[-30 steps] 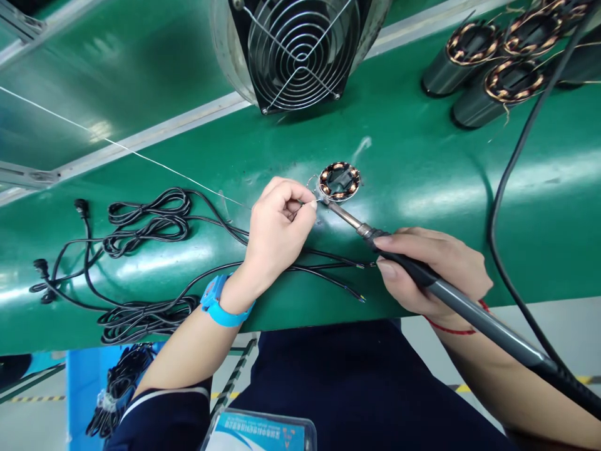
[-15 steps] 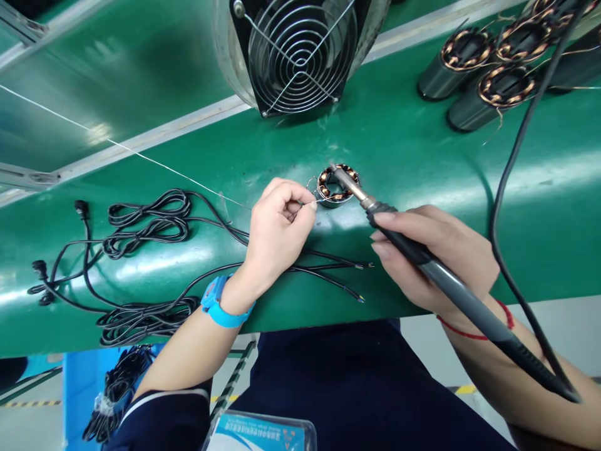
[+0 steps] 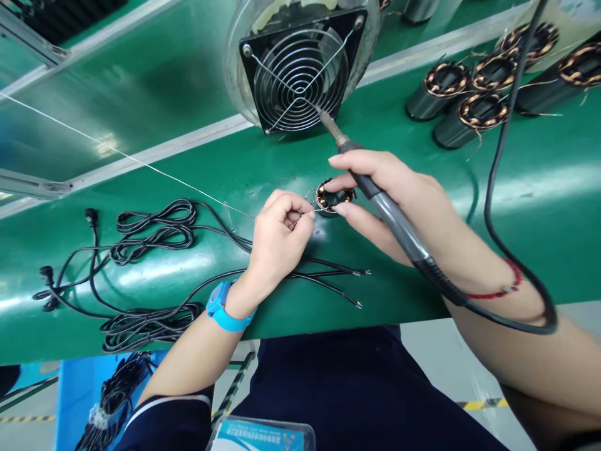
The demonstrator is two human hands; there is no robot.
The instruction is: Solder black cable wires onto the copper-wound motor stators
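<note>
My left hand (image 3: 280,235) is closed in a pinch on a thin solder wire (image 3: 141,164) that stretches away to the upper left, its end right beside a small round stator (image 3: 332,198) with copper windings on the green belt (image 3: 404,169). My right hand (image 3: 399,200) grips a soldering iron (image 3: 375,188). The iron's tip points up and away, over the fan grille. The fingers of my right hand reach over the stator and partly hide it. A blue strap sits on my left wrist.
A fan with a wire grille (image 3: 300,69) stands behind the stator. Several tall wound stators (image 3: 462,103) stand at the back right. Coiled black cables (image 3: 154,232) lie on the left, with stripped lead ends (image 3: 359,274) near the front edge. The iron's cord (image 3: 498,150) loops on the right.
My right hand has lifted the iron's tip off the stator and swung it up toward the fan, moving forward over the stator. My left hand keeps its pinch in place.
</note>
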